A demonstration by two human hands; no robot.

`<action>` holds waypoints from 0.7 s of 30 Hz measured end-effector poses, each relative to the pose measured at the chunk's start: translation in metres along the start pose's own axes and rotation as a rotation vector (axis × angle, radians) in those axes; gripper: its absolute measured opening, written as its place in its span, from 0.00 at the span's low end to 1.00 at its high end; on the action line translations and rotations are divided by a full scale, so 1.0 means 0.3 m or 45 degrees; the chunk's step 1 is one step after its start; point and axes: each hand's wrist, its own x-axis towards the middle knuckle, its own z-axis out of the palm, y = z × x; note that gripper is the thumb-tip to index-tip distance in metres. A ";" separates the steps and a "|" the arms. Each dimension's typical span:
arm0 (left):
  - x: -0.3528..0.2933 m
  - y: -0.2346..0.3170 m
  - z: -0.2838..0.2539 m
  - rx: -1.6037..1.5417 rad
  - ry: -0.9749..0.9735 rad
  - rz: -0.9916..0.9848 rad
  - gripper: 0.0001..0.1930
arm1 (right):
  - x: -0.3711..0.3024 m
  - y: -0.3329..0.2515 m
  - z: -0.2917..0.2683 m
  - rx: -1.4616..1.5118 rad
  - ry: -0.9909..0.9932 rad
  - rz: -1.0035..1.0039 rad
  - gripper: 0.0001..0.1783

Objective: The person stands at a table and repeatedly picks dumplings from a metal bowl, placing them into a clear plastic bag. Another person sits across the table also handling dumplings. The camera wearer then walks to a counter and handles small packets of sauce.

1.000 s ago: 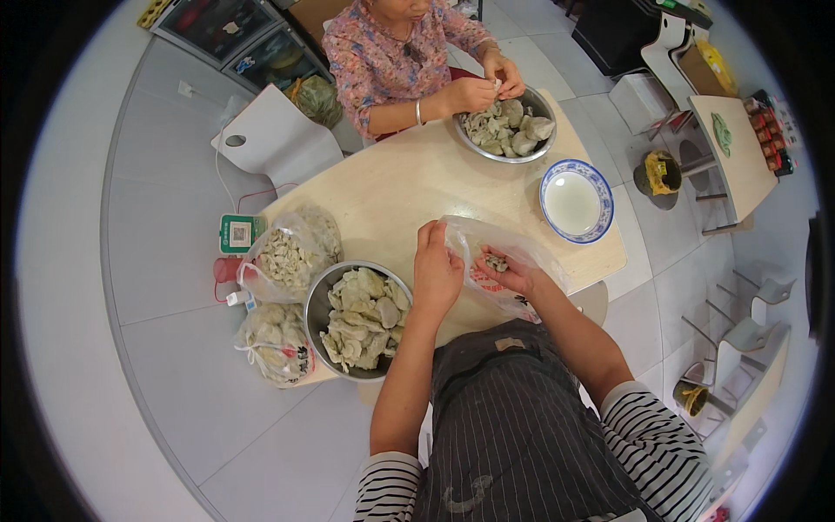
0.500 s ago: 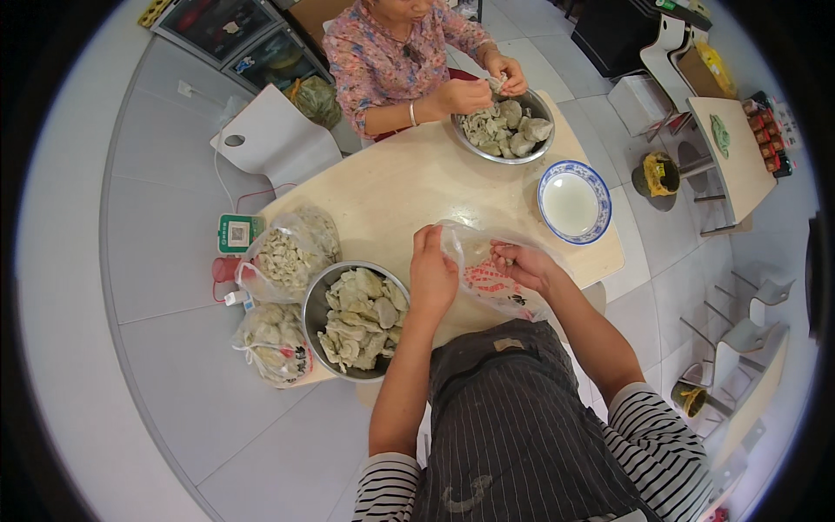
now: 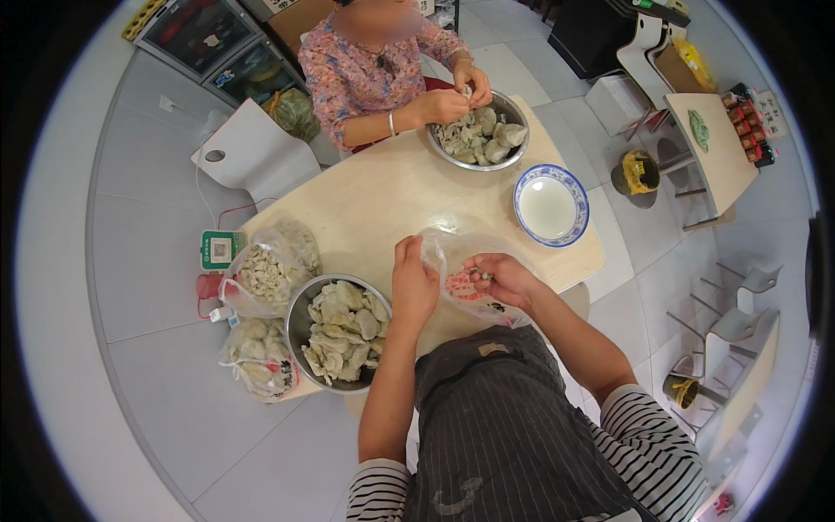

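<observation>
Plastic bag (image 3: pixel 464 288) right of nearer steel bowl (image 3: pixel 297 334), left hand (image 3: pixel 416 285) pinching its edge, right hand (image 3: pixel 506 280) cupping small pieces (image 3: pixel 481 275)

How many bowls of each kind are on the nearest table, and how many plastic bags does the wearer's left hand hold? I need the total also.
Metal bowls: 2
Blue-and-white bowl: 1
Held plastic bag: 1
Total: 4

Bright, fairly even light leaves glare on the tabletop (image 3: pixel 365 209), while the bent, dark-rimmed edges seem slightly soft.
</observation>
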 end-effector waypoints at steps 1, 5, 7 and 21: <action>-0.002 -0.005 0.001 0.003 0.007 0.010 0.26 | 0.003 0.011 0.012 -0.028 0.016 -0.011 0.10; -0.008 -0.009 -0.003 -0.013 0.027 0.010 0.24 | 0.016 0.036 0.017 -0.001 0.081 0.038 0.10; -0.009 0.003 -0.008 -0.020 0.021 0.008 0.25 | 0.025 0.038 -0.006 0.010 0.027 0.053 0.11; -0.022 0.018 -0.023 -0.059 -0.012 -0.077 0.25 | -0.225 -0.278 0.050 0.033 0.013 -0.386 0.26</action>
